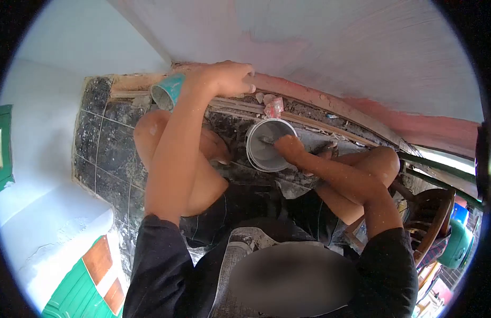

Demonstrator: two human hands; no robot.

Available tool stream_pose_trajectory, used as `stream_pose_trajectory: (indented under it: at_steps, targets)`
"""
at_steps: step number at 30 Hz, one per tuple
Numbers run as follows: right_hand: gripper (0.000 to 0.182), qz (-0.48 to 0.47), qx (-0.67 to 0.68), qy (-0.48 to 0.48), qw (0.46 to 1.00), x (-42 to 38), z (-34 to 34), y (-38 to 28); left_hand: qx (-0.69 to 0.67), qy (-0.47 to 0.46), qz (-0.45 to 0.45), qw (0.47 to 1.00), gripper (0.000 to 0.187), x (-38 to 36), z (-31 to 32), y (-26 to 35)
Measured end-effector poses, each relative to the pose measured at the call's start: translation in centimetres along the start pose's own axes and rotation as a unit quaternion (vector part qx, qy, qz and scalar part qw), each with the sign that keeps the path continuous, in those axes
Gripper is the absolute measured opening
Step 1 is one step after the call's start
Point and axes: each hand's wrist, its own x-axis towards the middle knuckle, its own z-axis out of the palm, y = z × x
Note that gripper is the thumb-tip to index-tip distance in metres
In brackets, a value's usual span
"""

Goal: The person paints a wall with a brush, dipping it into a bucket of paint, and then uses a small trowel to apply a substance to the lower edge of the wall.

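A white bucket (272, 123) stands on the floor between my legs, with pale grey-white material inside. My right hand (290, 149) is closed at its right rim. A small greyish shape (267, 139) shows just beyond the fingers inside the bucket; I cannot tell what it is. My left hand (229, 78) is raised in front of the lower wall (277, 50), its fingers bent and a gap showing between them and the thumb. Nothing shows in that gap. Below and left of that hand, a turquoise container (171, 90) lies tilted, partly hidden by my forearm.
Dark, dusty tiles (115, 135) cover the floor. Along the wall base run wooden strips (240, 106) with rubble and a red-and-white packet (274, 107). At the right are a wooden chair (433, 212), green rails (441, 164) and a teal container (457, 244).
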Motion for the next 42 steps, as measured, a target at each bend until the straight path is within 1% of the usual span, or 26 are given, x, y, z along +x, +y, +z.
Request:
stream_pose_trajectory:
  at_steps: [3, 6, 9, 12, 14, 15, 18, 21, 24, 25, 27, 29, 30, 31, 32, 34, 35, 37, 38, 39, 41, 42]
  targets:
    - [0.008, 0.030, -0.007, -0.021, 0.999, -0.1, -0.3, 0.1, -0.035, 0.014, -0.009, 0.999, 0.052, 0.0, 0.0, -1.2]
    - [0.015, 0.096, 0.066, -0.029, 0.993, -0.7, -4.1, 0.0, -0.037, 0.034, -0.034, 0.998, 0.051, -0.3, 0.0, -1.7]
    - [0.018, 0.143, 0.079, -0.074, 0.984, -1.5, -7.5, 1.3, -0.034, 0.011, -0.033, 0.999, 0.049, -0.4, 0.2, -1.5]
    - [0.030, 0.175, 0.147, -0.051, 0.972, -3.9, -9.4, 3.1, -0.019, 0.011, -0.016, 1.000, 0.049, 0.2, 1.1, -2.0]
    - [0.037, 0.172, 0.233, -0.023, 0.957, -6.1, -10.5, 3.5, -0.022, 0.010, -0.008, 1.000, 0.049, 0.3, 1.4, -2.0]
    - [0.041, 0.170, 0.276, -0.008, 0.946, -6.9, -10.6, 3.7, -0.023, 0.011, -0.004, 1.000, 0.049, 0.1, 1.4, -1.9]
    - [0.044, 0.177, 0.315, -0.068, 0.930, -8.0, -8.3, 5.0, -0.017, 0.001, -0.007, 1.000, 0.048, -0.3, 1.2, -0.8]
    - [0.044, 0.185, 0.330, -0.050, 0.924, -9.6, -5.7, 5.0, -0.019, 0.003, 0.016, 1.000, 0.049, 0.1, 1.4, -0.6]
    - [0.042, 0.170, 0.274, -0.063, 0.944, -10.7, -3.0, 5.8, -0.010, 0.003, 0.018, 1.000, 0.050, 0.4, 1.4, 0.0]
    - [0.042, 0.166, 0.293, -0.067, 0.939, -11.1, -3.8, 5.7, 0.017, -0.004, 0.022, 1.000, 0.052, 0.0, 1.0, 0.8]
    - [0.040, 0.160, 0.333, -0.078, 0.926, -12.4, -5.5, 5.5, 0.028, -0.024, 0.037, 0.999, 0.052, 0.6, 1.6, 1.0]
    - [0.039, 0.181, 0.315, -0.090, 0.927, -13.3, -5.5, 5.6, 0.015, -0.040, 0.047, 0.998, 0.052, 0.9, 2.2, 1.1]
    - [0.038, 0.194, 0.308, -0.097, 0.926, -13.8, -5.2, 5.7, 0.005, -0.029, 0.046, 0.999, 0.052, 0.8, 2.3, 1.1]
    - [0.038, 0.163, 0.324, -0.131, 0.923, -13.8, -4.8, 6.3, -0.005, -0.019, 0.047, 0.999, 0.052, 0.7, 2.4, 0.9]
    - [0.038, 0.133, 0.341, -0.165, 0.916, -13.4, -4.4, 7.6, -0.014, -0.010, 0.050, 0.999, 0.051, 0.6, 2.5, 0.7]
    - [0.038, 0.105, 0.408, -0.175, 0.890, -13.6, -4.1, 8.4, 0.013, 0.004, 0.044, 0.999, 0.051, 0.7, 2.6, 0.4]
    - [0.039, 0.106, 0.456, -0.153, 0.870, -13.9, -3.9, 8.4, 0.025, 0.013, 0.041, 0.999, 0.051, 0.8, 2.6, 0.3]
    - [0.041, 0.247, 0.572, -0.190, 0.759, -13.9, -6.5, 6.9, 0.012, 0.001, 0.032, 0.999, 0.051, 0.2, 2.0, 1.2]
    - [0.034, 0.174, 0.487, -0.094, 0.851, -14.5, -4.4, 7.2, 0.003, -0.004, 0.025, 1.000, 0.051, -0.1, 1.9, 1.5]
    - [0.027, 0.097, 0.385, 0.005, 0.918, -14.7, -0.6, 7.7, -0.006, -0.005, 0.035, 0.999, 0.051, -0.1, 2.3, 1.1]
    - [0.021, -0.016, 0.374, 0.036, 0.926, -13.9, 5.8, 7.4, -0.023, -0.003, 0.065, 0.998, 0.050, 0.6, 2.8, 0.0]
    - [0.021, -0.034, 0.467, -0.026, 0.883, -14.5, 3.0, 6.4, -0.028, -0.006, 0.068, 0.997, 0.050, -1.0, 1.7, 1.9]
